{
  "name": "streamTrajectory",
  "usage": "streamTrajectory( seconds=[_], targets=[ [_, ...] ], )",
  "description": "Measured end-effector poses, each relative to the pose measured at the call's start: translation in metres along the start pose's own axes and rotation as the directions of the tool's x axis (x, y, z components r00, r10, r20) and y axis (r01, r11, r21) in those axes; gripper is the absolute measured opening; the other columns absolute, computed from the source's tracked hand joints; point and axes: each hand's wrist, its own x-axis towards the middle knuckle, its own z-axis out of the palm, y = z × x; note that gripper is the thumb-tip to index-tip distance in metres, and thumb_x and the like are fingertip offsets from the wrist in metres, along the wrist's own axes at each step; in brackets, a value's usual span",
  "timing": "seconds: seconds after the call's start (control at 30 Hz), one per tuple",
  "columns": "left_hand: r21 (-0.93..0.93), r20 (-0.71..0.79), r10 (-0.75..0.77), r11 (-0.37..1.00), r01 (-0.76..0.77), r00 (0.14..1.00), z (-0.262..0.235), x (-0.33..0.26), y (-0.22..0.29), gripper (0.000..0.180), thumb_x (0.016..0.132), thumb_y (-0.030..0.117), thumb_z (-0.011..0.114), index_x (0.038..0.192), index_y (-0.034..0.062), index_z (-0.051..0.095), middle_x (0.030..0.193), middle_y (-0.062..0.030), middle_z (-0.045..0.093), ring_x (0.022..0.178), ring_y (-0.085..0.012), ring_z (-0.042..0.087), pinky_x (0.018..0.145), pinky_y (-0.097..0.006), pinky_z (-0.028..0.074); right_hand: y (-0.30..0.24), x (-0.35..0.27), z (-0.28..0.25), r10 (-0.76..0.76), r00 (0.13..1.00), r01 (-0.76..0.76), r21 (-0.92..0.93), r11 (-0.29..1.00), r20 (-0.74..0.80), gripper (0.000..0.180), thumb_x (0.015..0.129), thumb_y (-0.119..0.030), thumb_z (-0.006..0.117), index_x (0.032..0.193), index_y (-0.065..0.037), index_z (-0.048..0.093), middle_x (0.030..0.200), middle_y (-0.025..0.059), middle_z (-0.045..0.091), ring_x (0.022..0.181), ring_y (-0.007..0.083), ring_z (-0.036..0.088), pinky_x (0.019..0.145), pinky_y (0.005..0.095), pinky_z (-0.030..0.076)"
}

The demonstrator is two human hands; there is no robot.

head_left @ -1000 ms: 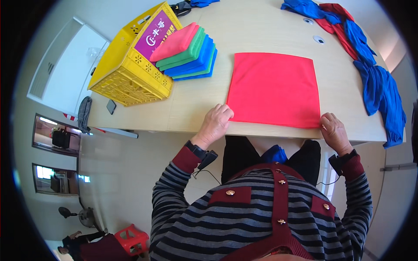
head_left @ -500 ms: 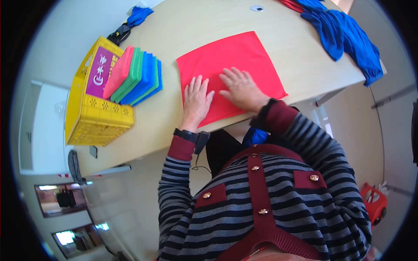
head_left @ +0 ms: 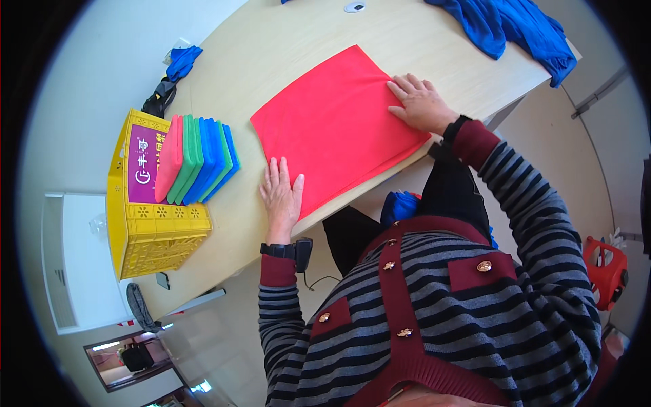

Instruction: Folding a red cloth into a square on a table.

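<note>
A red cloth (head_left: 332,122) lies spread nearly flat on the pale wooden table, its near edge along the table's front edge. My left hand (head_left: 281,197) rests on the cloth's left near edge, fingers stretched out and palm down. At the cloth's right edge, my right hand (head_left: 422,104) presses flat with its fingers apart; small creases run in the fabric by its fingertips. Neither hand grips anything. Left of the cloth, several folded cloths (head_left: 197,160) in red, green and blue stand in a row against a yellow crate.
The yellow plastic crate (head_left: 165,234) with a purple panel stands at the table's left. Blue cloths (head_left: 522,34) lie heaped at the far right corner. A phone (head_left: 163,280) is near the left front edge, and a round white disc (head_left: 354,7) at the back.
My right hand has slid right from the cloth's middle to its right edge. My left hand has moved slightly left and nearer. The view has turned a little.
</note>
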Motion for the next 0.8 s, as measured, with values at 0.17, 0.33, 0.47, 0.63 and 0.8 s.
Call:
streamTrajectory(
  seconds=[0.17,0.33,0.47,0.63,0.8],
  targets=[
    [0.07,-0.023,0.074,0.995,-0.072,0.997,-0.021,0.031,0.019,0.063,0.106,0.046,0.041,0.156,0.0083,0.036,0.164,-0.0148,0.029,0.155,-0.0327,0.019,0.122,-0.058,0.014,-0.033,0.033,-0.025,-0.026,0.999,0.025,0.032,0.999,0.025,0.066,0.103,-0.052,0.042,0.153,-0.008,0.041,0.157,0.014,0.041,0.146,0.035,0.035,0.116,0.0569,0.031],
    [0.116,-0.025,0.256,0.961,-0.252,0.966,0.011,0.099,0.056,0.06,0.106,0.045,0.04,0.156,0.0114,0.036,0.165,-0.012,0.029,0.155,-0.03,0.019,0.122,-0.058,0.014,-0.118,0.06,0.01,-0.145,0.989,0.14,0.155,0.978,0.023,0.067,0.103,-0.052,0.042,0.154,-0.01,0.039,0.158,0.0133,0.039,0.148,0.0364,0.032,0.118,0.0572,0.027],
    [0.079,0.034,0.154,0.985,-0.156,0.988,0.034,0.106,0.035,0.061,0.106,0.047,0.04,0.158,0.0157,0.033,0.166,-0.0102,0.026,0.155,-0.0296,0.019,0.122,-0.057,0.014,-0.113,0.064,0.021,-0.167,0.985,0.17,0.095,0.981,-0.037,0.068,0.103,-0.054,0.041,0.156,-0.012,0.037,0.162,0.0122,0.035,0.151,0.0363,0.028,0.12,0.056,0.024],
    [0.03,-0.041,-0.003,1.0,0.004,0.999,0.032,0.108,-0.009,0.063,0.105,0.05,0.039,0.159,0.0178,0.031,0.167,-0.0092,0.025,0.155,-0.0299,0.019,0.122,-0.059,0.013,-0.039,0.079,0.025,-0.039,0.993,0.043,0.031,0.999,-0.108,0.07,0.102,-0.057,0.041,0.157,-0.013,0.035,0.164,0.0114,0.031,0.152,0.0359,0.025,0.121,0.0557,0.023],
    [0.056,-0.027,-0.169,0.984,0.17,0.985,0.023,0.103,-0.029,0.064,0.105,0.049,0.039,0.159,0.0148,0.032,0.167,-0.0104,0.025,0.155,-0.0311,0.019,0.122,-0.059,0.013,-0.006,0.08,0.006,0.12,0.992,-0.119,-0.032,0.992,0.042,0.069,0.103,-0.055,0.038,0.158,-0.013,0.032,0.165,0.0116,0.028,0.153,0.0363,0.023,0.121,0.0551,0.023]
  ],
)
